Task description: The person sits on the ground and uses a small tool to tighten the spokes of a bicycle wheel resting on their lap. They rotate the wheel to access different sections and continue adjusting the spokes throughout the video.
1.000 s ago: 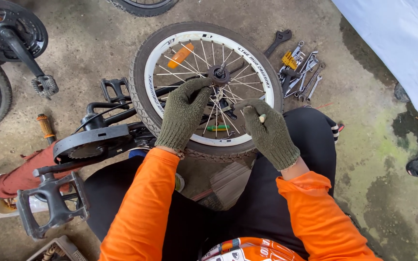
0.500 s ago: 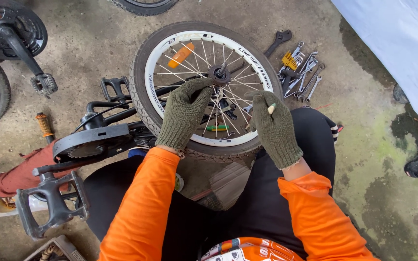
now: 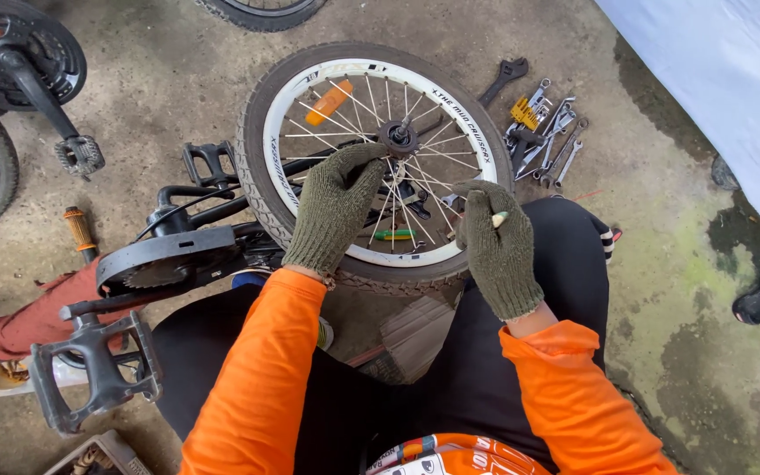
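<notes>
Left hand (image 3: 336, 207) grips wheel (image 3: 371, 158) spokes; right hand (image 3: 499, 251) pinches perhaps a small tool (image 3: 500, 217)

Stained grey concrete floor (image 3: 688, 290), greenish patches; white sheet (image 3: 723, 79), perhaps tarp, upper right
</notes>
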